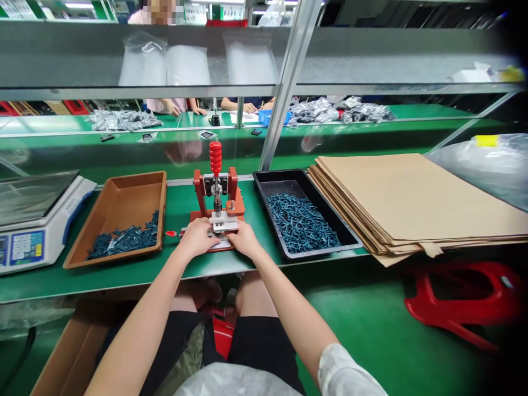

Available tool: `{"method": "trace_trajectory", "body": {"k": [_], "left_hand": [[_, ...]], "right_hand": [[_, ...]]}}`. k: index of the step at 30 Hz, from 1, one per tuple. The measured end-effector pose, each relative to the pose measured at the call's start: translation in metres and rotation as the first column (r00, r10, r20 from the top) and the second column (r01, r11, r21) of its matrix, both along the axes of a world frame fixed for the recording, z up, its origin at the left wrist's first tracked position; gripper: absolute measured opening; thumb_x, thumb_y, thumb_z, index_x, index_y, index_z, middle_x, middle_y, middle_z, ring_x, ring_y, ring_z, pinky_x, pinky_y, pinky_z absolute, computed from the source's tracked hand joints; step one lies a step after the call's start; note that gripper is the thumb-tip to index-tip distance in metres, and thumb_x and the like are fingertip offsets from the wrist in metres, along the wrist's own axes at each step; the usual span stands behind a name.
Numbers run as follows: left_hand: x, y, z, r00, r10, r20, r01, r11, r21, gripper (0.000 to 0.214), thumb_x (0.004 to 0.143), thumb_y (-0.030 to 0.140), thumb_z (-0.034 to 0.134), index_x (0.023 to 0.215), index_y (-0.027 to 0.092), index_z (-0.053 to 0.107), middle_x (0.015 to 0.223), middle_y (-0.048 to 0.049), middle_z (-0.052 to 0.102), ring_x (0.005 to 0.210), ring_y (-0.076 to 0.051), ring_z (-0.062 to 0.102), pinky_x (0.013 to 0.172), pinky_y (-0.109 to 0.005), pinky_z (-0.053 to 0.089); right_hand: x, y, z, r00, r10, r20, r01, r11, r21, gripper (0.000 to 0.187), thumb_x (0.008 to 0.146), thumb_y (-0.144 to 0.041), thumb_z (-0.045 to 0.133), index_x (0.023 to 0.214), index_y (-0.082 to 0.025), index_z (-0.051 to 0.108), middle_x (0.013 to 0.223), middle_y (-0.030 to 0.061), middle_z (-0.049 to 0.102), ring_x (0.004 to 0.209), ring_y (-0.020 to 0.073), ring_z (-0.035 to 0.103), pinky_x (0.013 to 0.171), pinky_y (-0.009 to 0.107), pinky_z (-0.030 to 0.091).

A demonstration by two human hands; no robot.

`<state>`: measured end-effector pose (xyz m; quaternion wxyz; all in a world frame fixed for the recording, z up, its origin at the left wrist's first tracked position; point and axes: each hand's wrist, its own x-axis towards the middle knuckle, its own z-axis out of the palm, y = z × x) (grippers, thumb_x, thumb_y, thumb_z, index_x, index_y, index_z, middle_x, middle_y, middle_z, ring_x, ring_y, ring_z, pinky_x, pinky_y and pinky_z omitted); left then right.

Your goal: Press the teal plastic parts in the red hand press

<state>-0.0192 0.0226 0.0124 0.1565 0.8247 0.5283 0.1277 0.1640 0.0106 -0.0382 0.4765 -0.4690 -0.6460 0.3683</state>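
A toggle press (pixel 216 192) with a red ribbed handle (pixel 215 158) stands upright on the green bench in front of me. My left hand (pixel 198 240) is at the left side of the press's white block (pixel 224 222), fingers curled and thumb pointing inward. On the right side of the block, my right hand (pixel 244 241) is curled the same way. Both hands seem closed at the fixture, but what lies between the fingertips is too small and hidden to name. A small red-tipped lever (pixel 171 234) sticks out beside my left hand.
To the left are a brown tray (pixel 136 192) with dark blue-green small parts and a weighing scale (pixel 37 220). A black tray (pixel 350 240) of similar thin parts and stacked cardboard sheets (pixel 412 198) lie right. A red stool (pixel 462 297) stands below. People's hands work across the bench.
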Motion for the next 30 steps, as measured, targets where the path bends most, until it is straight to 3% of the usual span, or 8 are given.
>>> {"method": "trace_trajectory", "body": {"k": [6, 17, 30], "left_hand": [[-0.0008, -0.0019, -0.0031, 1.000, 0.001, -0.007, -0.001, 1.000, 0.022, 0.034, 0.076, 0.039, 0.077, 0.105, 0.022, 0.077, 0.117, -0.0081, 0.071, 0.113, -0.033, 0.060, 0.097, -0.043, 0.048], [-0.0005, -0.0045, -0.0014, 1.000, 0.000, -0.024, 0.001, 0.999, 0.042, 0.034, 0.078, 0.040, 0.074, 0.106, 0.021, 0.076, 0.118, -0.0087, 0.070, 0.113, -0.033, 0.060, 0.097, -0.043, 0.048], [-0.0028, -0.0051, -0.0073, 0.998, -0.056, -0.002, 0.056, 0.989, 0.134, 0.035, 0.095, 0.046, 0.053, 0.103, 0.023, 0.077, 0.107, -0.0104, 0.070, 0.102, -0.030, 0.061, 0.090, -0.043, 0.049]], "right_hand": [[0.0006, -0.0009, -0.0010, 0.999, -0.005, 0.037, 0.003, 0.998, 0.061, 0.031, 0.080, -0.009, 0.065, 0.103, -0.026, 0.078, 0.116, 0.0021, 0.075, 0.110, 0.0222, 0.069, 0.102, 0.037, 0.052], [0.0026, -0.0015, 0.0044, 0.998, 0.009, 0.061, -0.017, 0.992, 0.123, 0.032, 0.079, -0.008, 0.066, 0.104, -0.025, 0.077, 0.117, 0.0026, 0.074, 0.110, 0.0228, 0.069, 0.102, 0.037, 0.052], [0.0020, 0.0029, 0.0017, 0.998, 0.035, 0.051, -0.043, 0.987, 0.155, 0.032, 0.077, -0.008, 0.065, 0.102, -0.023, 0.078, 0.114, 0.0030, 0.075, 0.105, 0.0228, 0.071, 0.099, 0.036, 0.054]]}}
